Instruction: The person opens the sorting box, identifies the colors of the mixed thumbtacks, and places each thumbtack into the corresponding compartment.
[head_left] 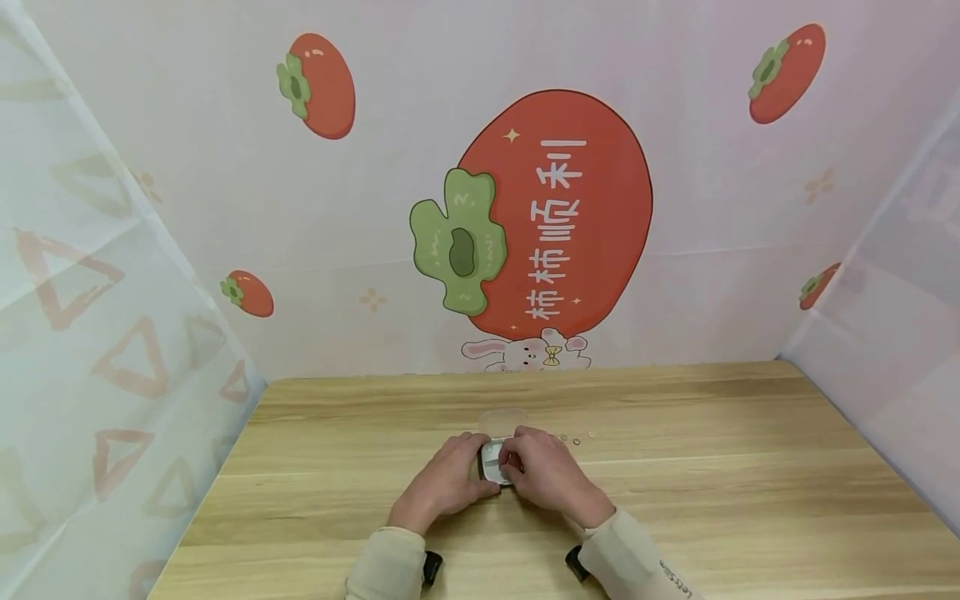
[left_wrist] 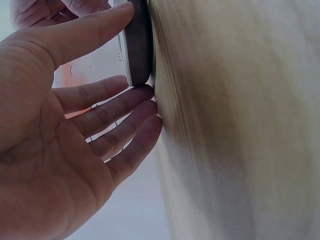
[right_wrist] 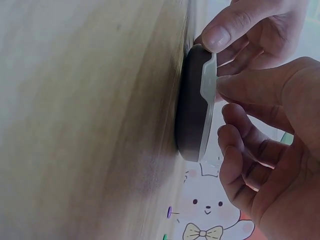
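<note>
A small flat case [head_left: 492, 463] with a dark body and a white, divided inside lies on the table, its clear lid [head_left: 502, 419] folded open at the far side. My left hand [head_left: 452, 475] holds the case from the left, thumb on the near edge and fingertips along the far edge. In the left wrist view, the dark side of the case [left_wrist: 138, 45] shows between thumb and fingers. My right hand [head_left: 547, 468] reaches over the right half, thumb and index finger brought together at the white inside. I cannot tell whether a small piece is between those fingertips.
Right of the case, a few tiny pieces [head_left: 576, 442] lie on the wooden table [head_left: 712, 483]. The right wrist view shows a small purple piece [right_wrist: 169, 212] with a thin spike. A printed cloth backdrop [head_left: 397, 208] rises behind the table.
</note>
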